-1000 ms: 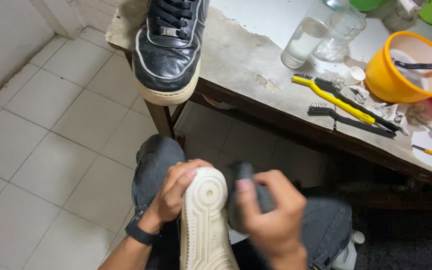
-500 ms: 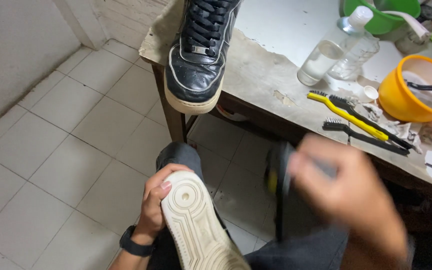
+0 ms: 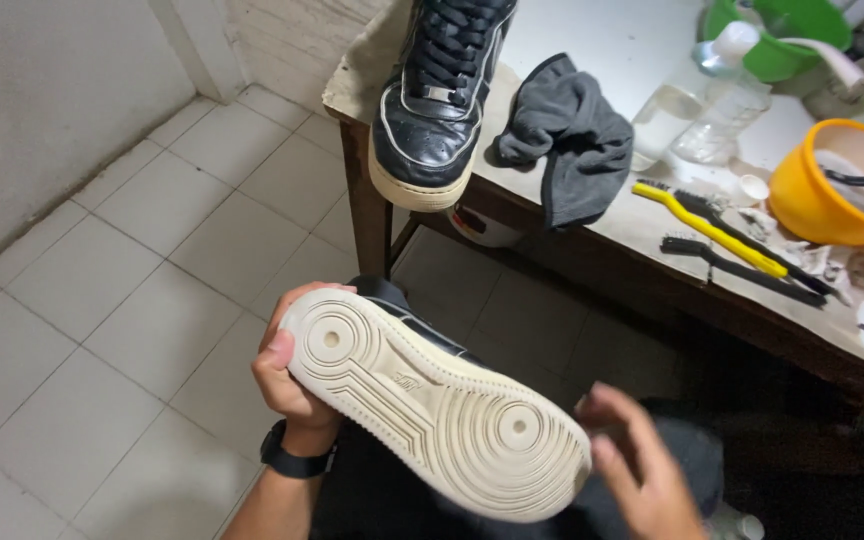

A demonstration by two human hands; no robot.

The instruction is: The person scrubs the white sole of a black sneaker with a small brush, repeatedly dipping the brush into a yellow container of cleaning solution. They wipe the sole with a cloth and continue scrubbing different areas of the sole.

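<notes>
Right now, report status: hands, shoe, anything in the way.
Left hand grips the cream-soled black leather shoe, sole up. Right hand open, empty, beside its heel. Dark grey cloth lies on the worn table. Nothing in the way.

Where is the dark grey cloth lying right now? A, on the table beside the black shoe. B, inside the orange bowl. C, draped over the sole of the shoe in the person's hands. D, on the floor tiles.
A: the dark grey cloth lies crumpled on the table right next to the black shoe, its lower edge hanging over the table's front.
</notes>
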